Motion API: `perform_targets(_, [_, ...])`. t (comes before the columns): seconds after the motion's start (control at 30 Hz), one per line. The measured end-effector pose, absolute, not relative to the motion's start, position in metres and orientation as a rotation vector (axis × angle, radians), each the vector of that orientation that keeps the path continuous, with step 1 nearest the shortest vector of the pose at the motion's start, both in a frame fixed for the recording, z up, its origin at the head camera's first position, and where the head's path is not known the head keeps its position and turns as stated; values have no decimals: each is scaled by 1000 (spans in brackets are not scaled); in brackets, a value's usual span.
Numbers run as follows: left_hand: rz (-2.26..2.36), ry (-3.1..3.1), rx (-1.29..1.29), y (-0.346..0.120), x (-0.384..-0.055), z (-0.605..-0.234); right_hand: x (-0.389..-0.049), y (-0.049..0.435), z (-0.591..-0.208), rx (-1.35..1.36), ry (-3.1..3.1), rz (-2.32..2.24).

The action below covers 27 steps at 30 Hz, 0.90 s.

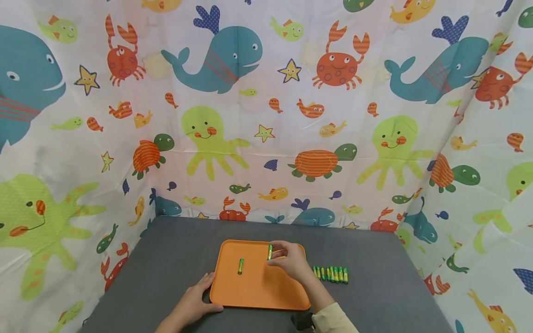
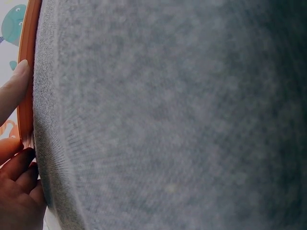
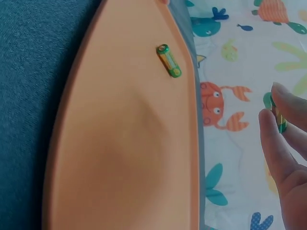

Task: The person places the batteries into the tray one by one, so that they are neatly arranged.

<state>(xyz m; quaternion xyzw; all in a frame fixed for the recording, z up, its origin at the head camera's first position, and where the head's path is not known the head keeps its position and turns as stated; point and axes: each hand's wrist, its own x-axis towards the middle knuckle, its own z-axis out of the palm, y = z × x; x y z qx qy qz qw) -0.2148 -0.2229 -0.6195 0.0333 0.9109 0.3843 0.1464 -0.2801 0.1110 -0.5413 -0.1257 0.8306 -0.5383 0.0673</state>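
An orange tray (image 1: 254, 293) lies on the dark grey table. At its near left corner, my left hand (image 1: 192, 299) holds the edge, with the thumb along the front and the fingers by the left side. My right hand (image 1: 293, 263) is over the right half of the tray and pinches a green and yellow battery (image 1: 269, 252) between thumb and fingertips. That battery (image 3: 278, 115) stands roughly upright in the head view. A second battery (image 1: 240, 266) lies on the left part of the tray, lengthwise away from me.
Several more green batteries (image 1: 335, 274) are lined up side by side on the table (image 1: 374, 296), just right of the tray. A curtain (image 1: 258, 120) printed with sea animals hangs behind the table and along both sides.
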Motion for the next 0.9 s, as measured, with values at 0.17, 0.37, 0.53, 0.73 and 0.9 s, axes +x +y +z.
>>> perform_targets(0.17, [1116, 2614, 87, -222, -214, -619, -280, 104, -546, -397, 2548, -1558])
perform_targets(0.37, [1083, 2633, 74, -220, -215, -618, -279, 91, -551, -391, 2522, -1555])
perform_targets(0.53, [1083, 2633, 71, -220, -216, -618, -283, 77, -559, -377, 2504, -1551])
perform_targets(0.73, [1089, 2634, 76, -221, -216, -617, -287, 64, -571, -385, 2474, -1552])
perform_targets(0.9, [1091, 2631, 73, -221, -216, -618, -290, 56, -579, -354, 2447, -1558])
